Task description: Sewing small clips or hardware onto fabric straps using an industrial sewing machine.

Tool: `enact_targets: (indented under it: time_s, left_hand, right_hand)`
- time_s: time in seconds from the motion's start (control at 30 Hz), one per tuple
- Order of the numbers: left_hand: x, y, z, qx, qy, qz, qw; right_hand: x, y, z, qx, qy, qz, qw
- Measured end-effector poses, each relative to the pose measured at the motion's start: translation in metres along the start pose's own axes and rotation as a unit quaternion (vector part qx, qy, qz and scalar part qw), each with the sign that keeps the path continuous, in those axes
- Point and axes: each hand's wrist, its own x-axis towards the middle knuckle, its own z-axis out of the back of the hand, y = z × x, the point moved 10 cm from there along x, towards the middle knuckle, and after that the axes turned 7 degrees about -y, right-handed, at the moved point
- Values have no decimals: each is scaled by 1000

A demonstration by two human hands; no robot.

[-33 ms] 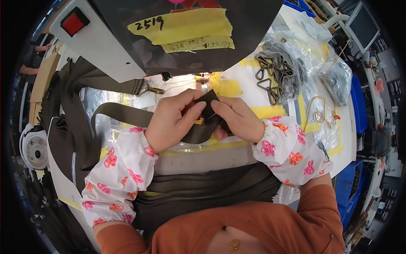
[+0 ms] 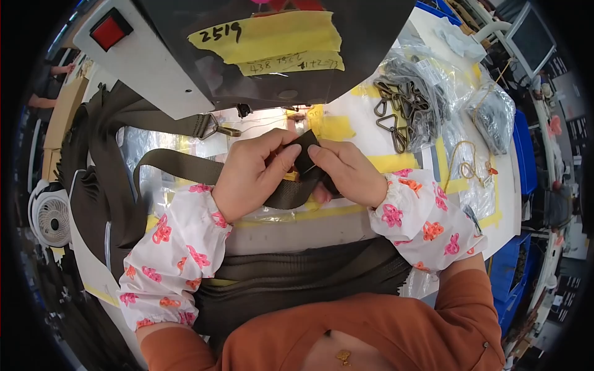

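My left hand (image 2: 253, 173) and my right hand (image 2: 349, 170) pinch a folded end of dark olive webbing strap (image 2: 307, 154) beneath the machine head, thumbs on its face. A small yellow item (image 2: 290, 176) shows at the fold between my fingers. The strap's band (image 2: 173, 162) loops away to the left, toward a heap of similar straps (image 2: 99, 204). Behind my left hand lies a strap end with a metal clip (image 2: 224, 131). A stack of dark straps (image 2: 291, 278) lies in front of my body.
The machine head (image 2: 272, 86) with a red switch (image 2: 108, 31) overhangs the taped worktable (image 2: 445, 278). Metal buckles in plastic (image 2: 396, 117), a cord (image 2: 464, 167) and blue bins (image 2: 510, 266) are on the right. At left are a fan (image 2: 52, 219), cardboard (image 2: 71, 111) and another person's arm (image 2: 43, 102).
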Motion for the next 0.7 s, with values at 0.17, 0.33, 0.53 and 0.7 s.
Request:
enact_targets:
  time_s: [0.17,0.33,0.53,0.7]
  left_hand:
    - [0,-4,3,34,-19,-15,999]
    - [-13,-47,-14,368,3,-288,884]
    - [-27,-62,-39,487,3,-366,793]
    - [-17,-48,-15,342,-13,-307,888]
  right_hand:
    - [1,3,-1,-17,12,16,1000]
    - [2,-5,7,18,-60,-14,998]
    - [-1,10,8,-4,-100,40,994]
    - [1,5,10,-43,-106,56,992]
